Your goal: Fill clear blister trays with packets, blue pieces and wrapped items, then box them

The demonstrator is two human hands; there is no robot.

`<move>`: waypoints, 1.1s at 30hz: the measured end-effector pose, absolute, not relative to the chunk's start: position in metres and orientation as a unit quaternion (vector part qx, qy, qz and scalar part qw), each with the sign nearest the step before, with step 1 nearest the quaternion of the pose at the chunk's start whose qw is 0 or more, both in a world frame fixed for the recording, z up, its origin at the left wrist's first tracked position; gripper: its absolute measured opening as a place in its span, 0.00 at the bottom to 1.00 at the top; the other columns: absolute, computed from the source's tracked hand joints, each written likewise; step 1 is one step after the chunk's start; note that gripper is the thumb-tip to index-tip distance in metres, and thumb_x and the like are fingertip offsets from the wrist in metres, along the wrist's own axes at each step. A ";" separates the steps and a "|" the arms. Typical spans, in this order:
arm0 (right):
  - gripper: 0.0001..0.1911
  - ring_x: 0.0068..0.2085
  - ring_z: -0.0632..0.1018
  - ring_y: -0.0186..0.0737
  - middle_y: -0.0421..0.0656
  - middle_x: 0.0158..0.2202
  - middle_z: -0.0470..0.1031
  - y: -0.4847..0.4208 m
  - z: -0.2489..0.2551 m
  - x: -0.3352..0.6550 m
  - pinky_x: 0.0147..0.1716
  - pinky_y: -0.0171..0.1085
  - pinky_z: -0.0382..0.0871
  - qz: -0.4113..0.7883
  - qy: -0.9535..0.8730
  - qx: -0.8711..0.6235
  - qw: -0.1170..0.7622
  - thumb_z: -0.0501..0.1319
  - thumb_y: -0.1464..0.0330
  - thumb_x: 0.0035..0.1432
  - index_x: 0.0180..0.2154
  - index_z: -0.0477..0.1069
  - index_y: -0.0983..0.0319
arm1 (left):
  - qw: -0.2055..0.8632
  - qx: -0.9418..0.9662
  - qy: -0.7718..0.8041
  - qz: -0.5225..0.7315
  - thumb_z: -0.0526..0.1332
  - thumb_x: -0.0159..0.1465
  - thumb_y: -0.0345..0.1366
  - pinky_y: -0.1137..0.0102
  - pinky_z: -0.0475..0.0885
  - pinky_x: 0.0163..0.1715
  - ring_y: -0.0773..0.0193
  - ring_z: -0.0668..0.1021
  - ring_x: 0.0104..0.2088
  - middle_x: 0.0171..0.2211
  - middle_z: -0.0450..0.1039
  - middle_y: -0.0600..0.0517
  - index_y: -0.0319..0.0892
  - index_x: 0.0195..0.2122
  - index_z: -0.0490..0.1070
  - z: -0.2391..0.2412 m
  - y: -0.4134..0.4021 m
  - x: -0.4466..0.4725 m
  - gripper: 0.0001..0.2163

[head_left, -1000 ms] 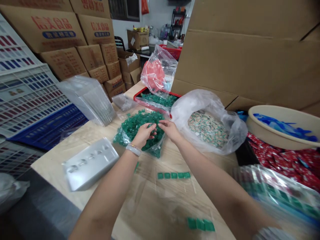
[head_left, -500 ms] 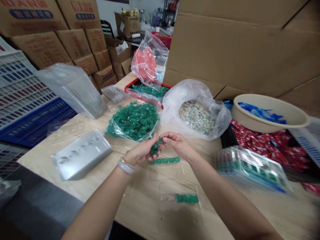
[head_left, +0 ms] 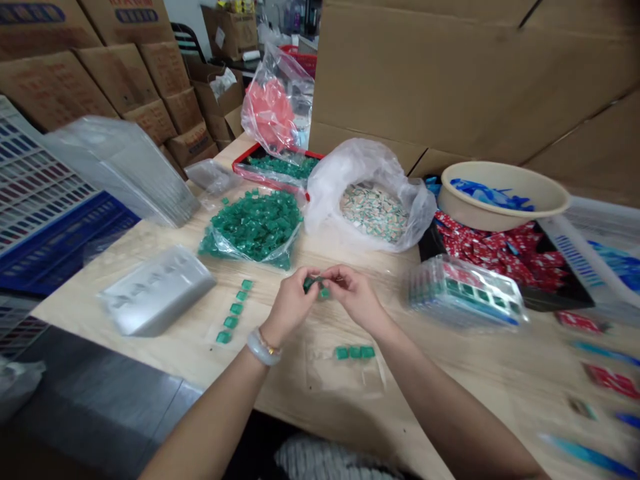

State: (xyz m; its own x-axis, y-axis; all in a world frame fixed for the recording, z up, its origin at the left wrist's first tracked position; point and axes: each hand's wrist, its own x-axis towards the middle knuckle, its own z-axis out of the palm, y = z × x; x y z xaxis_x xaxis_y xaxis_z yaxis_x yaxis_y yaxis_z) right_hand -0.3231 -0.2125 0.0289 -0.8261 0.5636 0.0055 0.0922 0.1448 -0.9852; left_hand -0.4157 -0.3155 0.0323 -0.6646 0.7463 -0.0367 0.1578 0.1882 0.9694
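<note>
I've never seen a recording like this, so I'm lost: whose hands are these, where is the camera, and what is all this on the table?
No machine here: a person works bare-handed; the camera sits on their head, looking forward and down. The left hand and right hand meet over the wooden table, together pinching small green packets. Behind them lie an open bag of green packets and a white bag of pale ones. A beige bowl holding blue pieces stands at the right beside red sachets. A row of green packets lies at the left.
</note>
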 end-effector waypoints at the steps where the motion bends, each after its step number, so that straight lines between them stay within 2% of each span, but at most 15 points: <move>1: 0.07 0.29 0.71 0.32 0.40 0.28 0.69 -0.213 0.031 -0.321 0.32 0.35 0.65 0.632 -0.723 -0.207 0.186 0.57 0.67 0.48 0.31 0.68 0.63 | 0.268 0.315 0.717 0.561 0.56 0.53 0.32 0.76 0.64 0.24 0.71 0.69 0.24 0.27 0.70 0.53 0.38 0.33 0.69 0.033 -0.316 -0.413 0.08; 4: 0.09 0.33 0.71 0.32 0.41 0.33 0.67 -0.216 0.031 -0.309 0.35 0.36 0.66 0.654 -0.721 -0.150 0.173 0.57 0.67 0.51 0.36 0.69 0.62 | 0.364 0.265 0.668 0.593 0.55 0.54 0.35 0.77 0.60 0.18 0.74 0.66 0.18 0.21 0.67 0.55 0.38 0.29 0.67 0.030 -0.319 -0.403 0.06; 6: 0.10 0.33 0.70 0.32 0.40 0.32 0.66 -0.220 0.026 -0.295 0.35 0.35 0.65 0.645 -0.732 -0.141 0.166 0.58 0.68 0.51 0.38 0.69 0.61 | 0.438 0.235 0.629 0.598 0.55 0.55 0.39 0.78 0.57 0.15 0.75 0.63 0.15 0.18 0.65 0.56 0.38 0.26 0.65 0.025 -0.324 -0.393 0.09; 10: 0.07 0.31 0.69 0.32 0.40 0.29 0.67 -0.235 0.015 -0.256 0.31 0.34 0.65 0.614 -0.758 -0.182 0.122 0.56 0.68 0.54 0.37 0.67 0.62 | 0.520 0.226 0.605 0.559 0.59 0.53 0.40 0.79 0.55 0.14 0.76 0.62 0.15 0.19 0.64 0.57 0.37 0.29 0.66 0.012 -0.348 -0.375 0.10; 12: 0.06 0.31 0.69 0.33 0.41 0.30 0.67 -0.243 0.013 -0.242 0.31 0.34 0.65 0.533 -0.821 -0.185 0.093 0.55 0.70 0.54 0.36 0.67 0.63 | 0.531 0.169 0.600 0.574 0.60 0.52 0.39 0.78 0.59 0.17 0.75 0.66 0.18 0.24 0.68 0.55 0.38 0.33 0.66 0.008 -0.364 -0.368 0.11; 15: 0.07 0.37 0.68 0.39 0.46 0.33 0.68 -0.255 0.010 -0.236 0.37 0.39 0.63 0.318 -0.939 -0.133 0.020 0.55 0.74 0.53 0.34 0.69 0.64 | 0.547 0.042 0.559 0.622 0.59 0.51 0.32 0.76 0.66 0.25 0.71 0.72 0.27 0.33 0.69 0.51 0.38 0.35 0.66 0.004 -0.383 -0.362 0.10; 17: 0.07 0.39 0.68 0.42 0.47 0.34 0.69 -0.261 0.005 -0.239 0.39 0.42 0.60 0.198 -0.976 -0.085 -0.037 0.55 0.75 0.53 0.34 0.71 0.64 | 0.557 -0.004 0.544 0.627 0.59 0.50 0.29 0.74 0.68 0.29 0.69 0.73 0.29 0.34 0.69 0.51 0.38 0.37 0.67 0.001 -0.389 -0.359 0.12; 20: 0.08 0.39 0.67 0.43 0.48 0.33 0.70 -0.266 -0.007 -0.243 0.40 0.42 0.60 0.121 -0.989 -0.036 -0.082 0.54 0.73 0.55 0.34 0.71 0.65 | 0.553 -0.013 0.557 0.620 0.61 0.50 0.30 0.73 0.67 0.29 0.69 0.74 0.28 0.32 0.70 0.50 0.38 0.41 0.67 -0.003 -0.393 -0.355 0.15; 23: 0.07 0.40 0.67 0.44 0.48 0.34 0.70 -0.265 -0.011 -0.242 0.40 0.42 0.60 0.132 -0.987 -0.040 -0.083 0.57 0.70 0.54 0.35 0.71 0.65 | 0.537 0.009 0.569 0.623 0.64 0.48 0.34 0.74 0.67 0.27 0.69 0.74 0.28 0.32 0.70 0.51 0.38 0.39 0.66 -0.006 -0.395 -0.353 0.16; 26: 0.13 0.40 0.68 0.43 0.48 0.36 0.70 -0.263 -0.005 -0.239 0.40 0.42 0.61 0.220 -0.973 -0.072 -0.022 0.60 0.67 0.51 0.41 0.69 0.65 | 0.521 0.043 0.590 0.616 0.65 0.47 0.37 0.76 0.65 0.24 0.70 0.72 0.25 0.29 0.69 0.52 0.37 0.34 0.67 -0.006 -0.396 -0.352 0.14; 28: 0.13 0.38 0.69 0.40 0.46 0.35 0.70 -0.265 0.001 -0.240 0.39 0.40 0.63 0.311 -0.944 -0.102 0.036 0.57 0.68 0.54 0.42 0.67 0.65 | 0.518 0.072 0.599 0.606 0.64 0.48 0.38 0.76 0.64 0.22 0.71 0.71 0.24 0.27 0.69 0.52 0.36 0.33 0.68 -0.004 -0.395 -0.350 0.13; 30: 0.09 0.35 0.70 0.36 0.44 0.32 0.71 -0.269 0.005 -0.242 0.36 0.36 0.64 0.394 -0.907 -0.127 0.077 0.54 0.71 0.56 0.40 0.68 0.64 | 0.528 0.086 0.595 0.600 0.63 0.50 0.38 0.76 0.63 0.21 0.71 0.70 0.24 0.27 0.70 0.52 0.36 0.32 0.70 -0.001 -0.394 -0.348 0.12; 33: 0.10 0.34 0.70 0.35 0.42 0.31 0.69 -0.277 0.007 -0.241 0.35 0.35 0.65 0.443 -0.883 -0.116 0.103 0.52 0.73 0.57 0.39 0.69 0.61 | 0.574 0.072 0.566 0.588 0.60 0.51 0.36 0.78 0.62 0.20 0.72 0.70 0.24 0.26 0.70 0.52 0.36 0.31 0.71 0.004 -0.393 -0.345 0.09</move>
